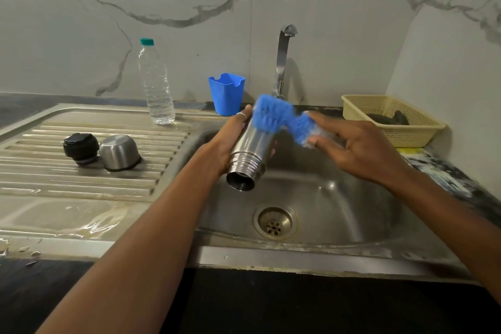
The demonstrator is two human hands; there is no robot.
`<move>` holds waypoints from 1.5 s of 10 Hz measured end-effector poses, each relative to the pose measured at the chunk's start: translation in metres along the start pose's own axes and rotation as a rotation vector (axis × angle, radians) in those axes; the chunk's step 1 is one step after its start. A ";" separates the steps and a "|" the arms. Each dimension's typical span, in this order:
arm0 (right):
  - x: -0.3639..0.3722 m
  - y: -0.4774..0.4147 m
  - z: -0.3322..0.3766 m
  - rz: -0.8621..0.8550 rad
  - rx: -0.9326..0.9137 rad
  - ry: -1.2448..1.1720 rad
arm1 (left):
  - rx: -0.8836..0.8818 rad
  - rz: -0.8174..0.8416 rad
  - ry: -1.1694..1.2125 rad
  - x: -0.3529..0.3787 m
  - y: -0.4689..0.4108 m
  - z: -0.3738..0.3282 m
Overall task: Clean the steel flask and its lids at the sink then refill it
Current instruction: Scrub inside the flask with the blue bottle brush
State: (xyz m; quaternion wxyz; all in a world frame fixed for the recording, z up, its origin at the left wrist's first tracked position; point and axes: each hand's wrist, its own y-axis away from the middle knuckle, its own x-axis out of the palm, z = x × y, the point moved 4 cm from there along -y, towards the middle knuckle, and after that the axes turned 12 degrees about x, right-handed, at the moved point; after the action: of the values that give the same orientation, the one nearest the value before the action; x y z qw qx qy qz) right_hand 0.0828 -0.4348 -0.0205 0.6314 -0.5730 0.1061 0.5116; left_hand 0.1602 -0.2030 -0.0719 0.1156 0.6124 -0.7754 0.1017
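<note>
Head view, sink station. We list as follows.

Steel flask [250, 153]: held above the sink basin [339, 198], tilted, with its open threaded mouth toward us and downward.

Left hand [229, 143]: grip wrapped round the flask's body.

Right hand [352, 149]: grip pinched on one end of the blue brush [279, 119], fingers above and thumb below. The brush is blurred, its bristles against the flask's far end.

Black inner lid [80, 147] and steel cup lid [119, 152]: just beside each other on the wet draining board [54, 171] left of the basin, the cup lid mouth-down.

Water bottle [156, 84]: upright, green-capped, at the board's back edge.

Blue cup [226, 93]: beside the tap [283, 59].

Cream basket [393, 116]: on the desk [433, 168] at right, something dark inside — we cannot tell what.
</note>
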 end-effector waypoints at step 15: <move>-0.005 -0.004 -0.012 -0.086 0.110 0.118 | -0.090 0.090 0.014 0.021 0.017 -0.005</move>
State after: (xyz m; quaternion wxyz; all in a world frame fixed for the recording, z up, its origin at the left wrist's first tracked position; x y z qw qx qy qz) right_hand 0.0890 -0.4466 -0.0180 0.6761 -0.5704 0.1462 0.4428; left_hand 0.1388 -0.2172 -0.0613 0.1436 0.5704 -0.8051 0.0762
